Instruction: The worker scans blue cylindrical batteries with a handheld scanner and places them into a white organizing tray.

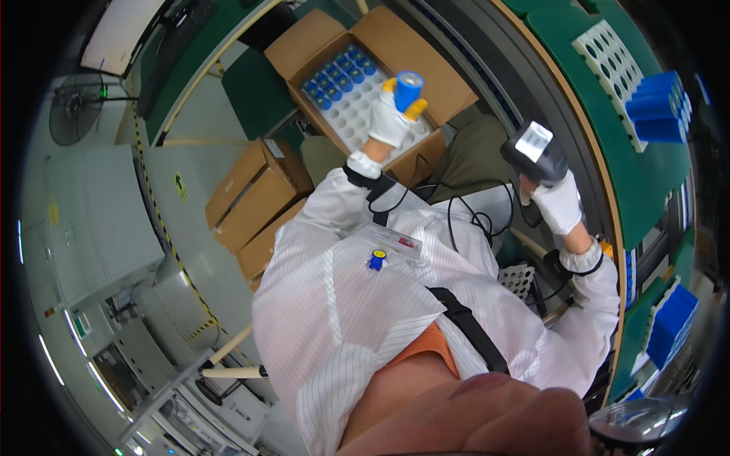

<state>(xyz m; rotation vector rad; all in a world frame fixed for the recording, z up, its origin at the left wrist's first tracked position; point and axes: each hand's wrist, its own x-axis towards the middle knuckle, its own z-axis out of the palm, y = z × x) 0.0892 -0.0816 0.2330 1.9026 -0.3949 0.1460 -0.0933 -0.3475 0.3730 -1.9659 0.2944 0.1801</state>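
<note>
My left hand (pixel 390 120), in a white glove with yellow fingertips, is closed around a blue cylindrical battery cell (pixel 409 91) and holds it above an open cardboard box (pixel 449 76). Inside the box, a white tray with round holes (pixel 353 118) has several blue cells (pixel 334 76) standing in its far left part. My right hand (pixel 559 204), also gloved in white, grips a black handheld scanner (pixel 525 163) with a white label on top. The scanner is beside the edge of the green workbench, apart from the cell. My right fingers are partly hidden behind it.
On the green bench (pixel 608 182) at right, a white holed tray (pixel 608 57) stands beside a group of blue cells (pixel 658 110). More blue cells (pixel 673 323) are nearer. Black cables (pixel 475 216) cross my lap. Closed cartons (pixel 255 186) are stacked at left; a fan (pixel 76 110) stands beyond.
</note>
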